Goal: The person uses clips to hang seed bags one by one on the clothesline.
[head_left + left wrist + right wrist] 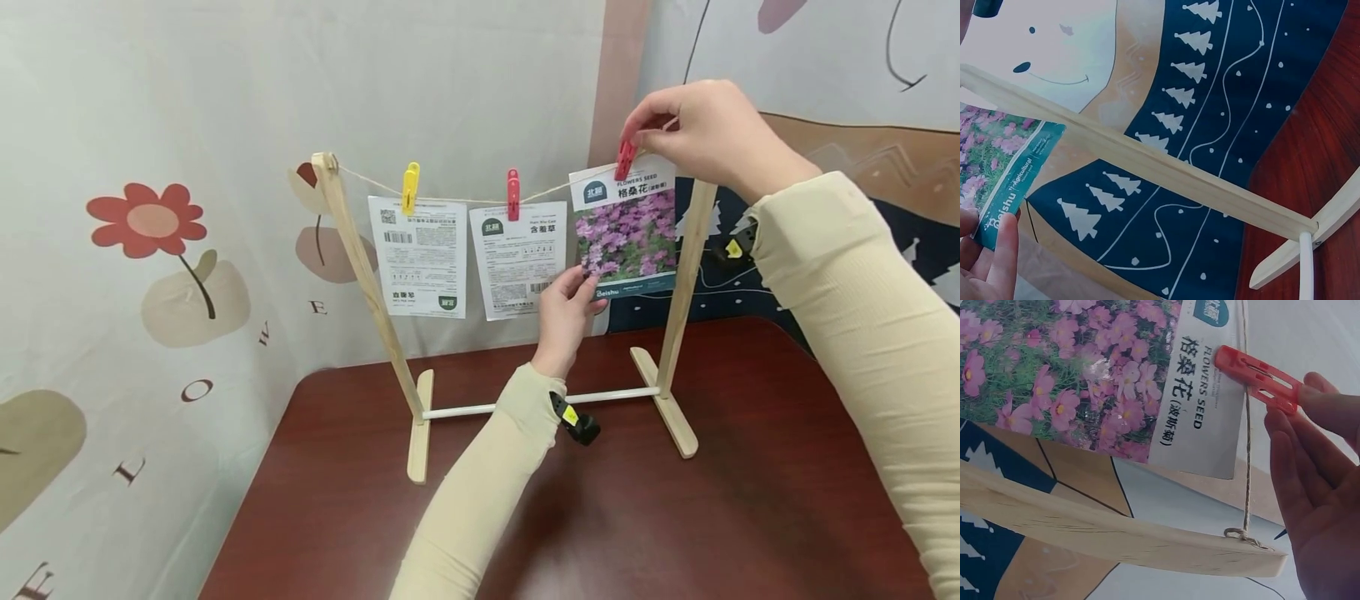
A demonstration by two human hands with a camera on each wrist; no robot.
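A seed packet (626, 229) with pink flowers hangs at the right end of a string (352, 172). My left hand (564, 315) pinches its lower left corner between thumb and fingers. Up at the packet's top edge, my right hand (705, 133) pinches the end of a red clothespin (1259, 378). The clothespin's other end lies over the packet and the string in the right wrist view. Two more packets show their printed white backs: one (418, 258) under a yellow clothespin (410, 188), another (517, 258) under a second red clothespin (513, 194).
The string runs between two wooden posts (367, 267) on flat feet (420, 450). A white rod (465, 410) joins them low down. The rack stands on a dark red table (600, 517), with a printed cloth (450, 75) behind it.
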